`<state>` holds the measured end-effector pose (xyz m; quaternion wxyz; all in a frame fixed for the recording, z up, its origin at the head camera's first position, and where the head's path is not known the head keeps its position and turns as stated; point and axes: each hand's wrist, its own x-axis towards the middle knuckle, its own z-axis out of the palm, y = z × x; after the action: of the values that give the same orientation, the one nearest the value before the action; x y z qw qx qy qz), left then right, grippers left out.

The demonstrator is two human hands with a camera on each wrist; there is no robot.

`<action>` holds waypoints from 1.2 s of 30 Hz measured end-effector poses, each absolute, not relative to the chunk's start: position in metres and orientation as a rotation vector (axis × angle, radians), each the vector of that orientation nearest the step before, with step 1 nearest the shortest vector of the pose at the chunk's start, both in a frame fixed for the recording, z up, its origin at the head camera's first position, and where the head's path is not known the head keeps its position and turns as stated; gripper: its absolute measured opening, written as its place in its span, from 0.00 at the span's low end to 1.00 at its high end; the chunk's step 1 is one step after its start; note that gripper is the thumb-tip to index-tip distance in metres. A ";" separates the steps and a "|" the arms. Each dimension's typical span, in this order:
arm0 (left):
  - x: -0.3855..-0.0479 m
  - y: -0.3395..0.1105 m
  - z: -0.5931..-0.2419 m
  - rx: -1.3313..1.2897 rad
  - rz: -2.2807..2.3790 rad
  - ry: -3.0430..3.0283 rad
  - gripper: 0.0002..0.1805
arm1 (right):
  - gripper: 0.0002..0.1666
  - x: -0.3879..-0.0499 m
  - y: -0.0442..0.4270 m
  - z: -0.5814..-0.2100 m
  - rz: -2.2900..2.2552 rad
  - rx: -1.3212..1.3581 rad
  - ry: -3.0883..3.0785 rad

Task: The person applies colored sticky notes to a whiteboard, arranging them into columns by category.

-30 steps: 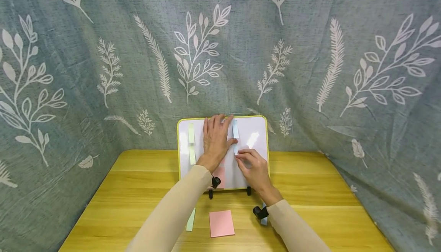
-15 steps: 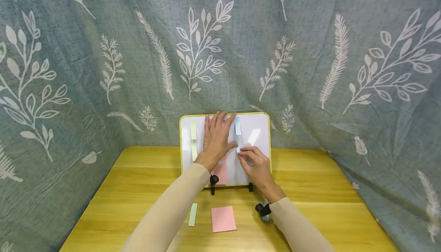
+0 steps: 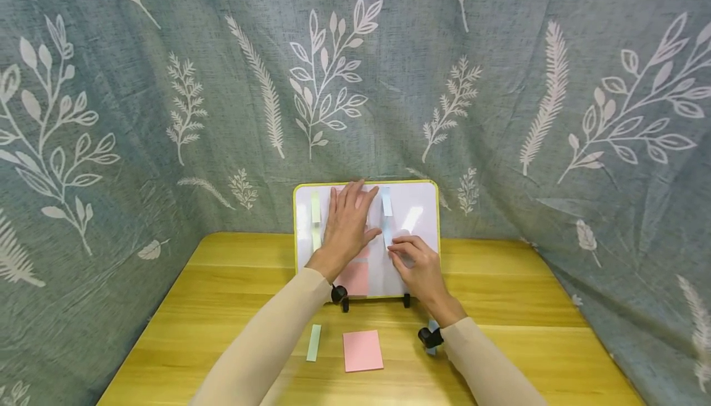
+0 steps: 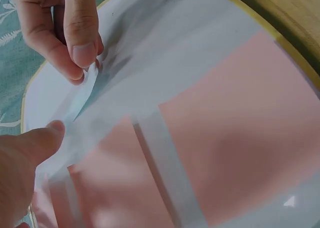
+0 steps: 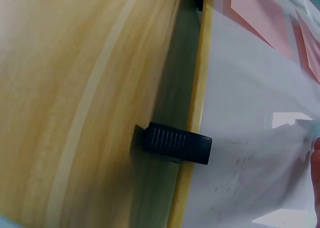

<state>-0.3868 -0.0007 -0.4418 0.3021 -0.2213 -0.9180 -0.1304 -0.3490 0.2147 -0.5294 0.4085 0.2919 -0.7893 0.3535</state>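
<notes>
A white board [image 3: 413,201] with a yellow rim stands on the table. My right hand [image 3: 420,268] pinches the lower end of a pale blue sticky strip [image 4: 89,91] between thumb and fingertips; that end lifts off the board. Directly above it, another blue strip [image 3: 387,202] is stuck on. My left hand [image 3: 349,227] lies across the board's middle with its fingers spread, over a column of pink sticky notes [image 4: 245,133]. Its thumb points at the blue strip, a small gap apart. Green strips [image 3: 316,207] run down the board's left side, partly hidden by the left arm.
In front of the board lie a pink sticky pad [image 3: 363,351] and a green strip pad [image 3: 313,342]. A blue pad [image 3: 432,349] is partly hidden behind the right wrist camera. Black feet [image 5: 176,144] hold the board's lower edge. Patterned cloth [image 3: 378,85] hangs behind.
My left hand has shifted slightly left on the board, and its thumb has come off the blue strip. The right hand keeps its pinch on the strip's lower end. The head view has shifted slightly.
</notes>
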 end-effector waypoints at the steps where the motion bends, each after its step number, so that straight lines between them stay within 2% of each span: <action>1: -0.383 -0.002 -0.440 -0.596 -0.357 -2.445 0.55 | 0.10 -0.349 0.215 -0.529 0.888 0.739 -1.987; 10: -0.368 -0.009 -0.443 -0.650 -0.382 -2.417 0.48 | 0.08 -0.342 0.220 -0.529 0.895 0.756 -2.022; 19: -0.349 -0.018 -0.451 -0.713 -0.422 -2.403 0.45 | 0.12 -0.334 0.225 -0.532 0.869 0.774 -2.017; 36: -0.320 -0.031 -0.486 -0.824 -0.407 -2.299 0.37 | 0.12 -0.313 0.238 -0.533 0.798 0.805 -2.101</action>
<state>-0.3198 -0.0308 -0.4857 0.3266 -0.3145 -0.8777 -0.1553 -0.3125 0.2381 -0.5332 0.3684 0.3136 -0.8182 0.3107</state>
